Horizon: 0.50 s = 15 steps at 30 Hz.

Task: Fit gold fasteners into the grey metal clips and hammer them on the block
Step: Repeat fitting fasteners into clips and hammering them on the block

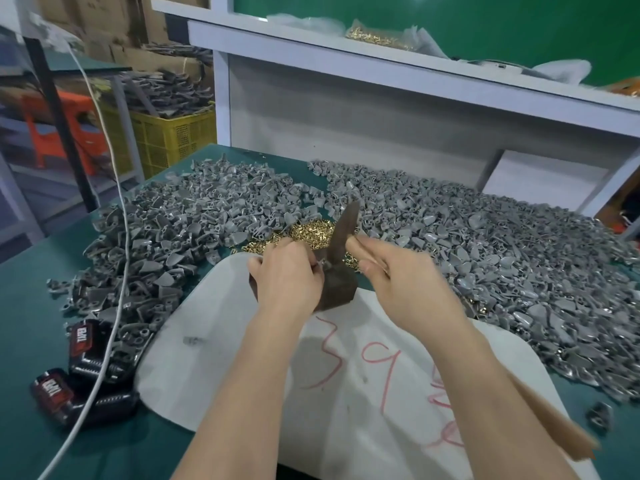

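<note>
Item: seating a fastener.
- Left hand [287, 271]: fingers pinch a grey clip [321, 264] on the block [337, 289], at the tabletop's middle.
- Right hand [398, 282]: grips the hammer [346, 226], head up.
- Advice: strike squarely and lightly, sparing the fingertips.
- Gold fasteners [311, 232]: heaped behind the block.

**View:** head, single wide-angle camera.
**Position:** worn on the person's head, above the near edge of the dark green table top [31, 306].
**Facing:** forward and down.
**Range:** close. Both bare forearms enter from the bottom edge. The left hand [287, 271] and right hand [405, 282] meet at frame centre over the dark brown block [337, 289].
**Upper frame:** white-framed shelf [346, 58] with green back panel [485, 22], farther off.
**Left margin:** yellow perforated plastic crate [173, 136], beyond the table.
**Distortion:** straight lines bow toward the edges.
</note>
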{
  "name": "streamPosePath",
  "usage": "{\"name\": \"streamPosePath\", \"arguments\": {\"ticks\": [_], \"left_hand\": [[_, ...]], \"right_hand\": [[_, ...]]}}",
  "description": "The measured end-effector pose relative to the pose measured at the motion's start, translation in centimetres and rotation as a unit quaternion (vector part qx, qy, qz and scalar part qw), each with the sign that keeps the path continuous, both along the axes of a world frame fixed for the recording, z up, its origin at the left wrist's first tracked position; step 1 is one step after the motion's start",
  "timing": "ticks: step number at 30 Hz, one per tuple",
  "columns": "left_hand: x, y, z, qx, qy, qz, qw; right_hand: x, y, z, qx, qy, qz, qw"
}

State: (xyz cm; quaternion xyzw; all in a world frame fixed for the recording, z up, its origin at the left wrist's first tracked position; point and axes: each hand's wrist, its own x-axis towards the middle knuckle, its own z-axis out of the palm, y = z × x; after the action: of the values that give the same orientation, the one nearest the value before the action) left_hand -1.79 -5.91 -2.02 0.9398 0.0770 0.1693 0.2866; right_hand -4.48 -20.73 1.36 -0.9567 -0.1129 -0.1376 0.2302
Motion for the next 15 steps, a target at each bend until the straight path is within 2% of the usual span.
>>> {"name": "streamPosePath", "arguments": {"ticks": [4, 8, 12, 15], "left_hand": [[0.2, -0.1, -0.1, -0.003, -0.007, 0.007, 1.000], [0.1, 0.0, -0.1, 0.000, -0.008, 0.002, 1.000], [0.0, 0.0, 0.1, -0.005, -0.003, 0.005, 1.000], [-0.1, 0.0, 0.2, -0.009, 0.001, 0.006, 1.000]], "right_hand": [[-0.3, -0.4, 0.8, 0.065, -0.143, -0.024, 0.987], [-0.1, 0.5, -0.4, -0.032, -0.005, -0.006, 0.999], [1.6, -0.8, -0.6, 0.022, -0.004, -0.010, 1.000], [3.2, -1.8, -1.4, 0.088, 0.063, -0.052, 0.993]]}}
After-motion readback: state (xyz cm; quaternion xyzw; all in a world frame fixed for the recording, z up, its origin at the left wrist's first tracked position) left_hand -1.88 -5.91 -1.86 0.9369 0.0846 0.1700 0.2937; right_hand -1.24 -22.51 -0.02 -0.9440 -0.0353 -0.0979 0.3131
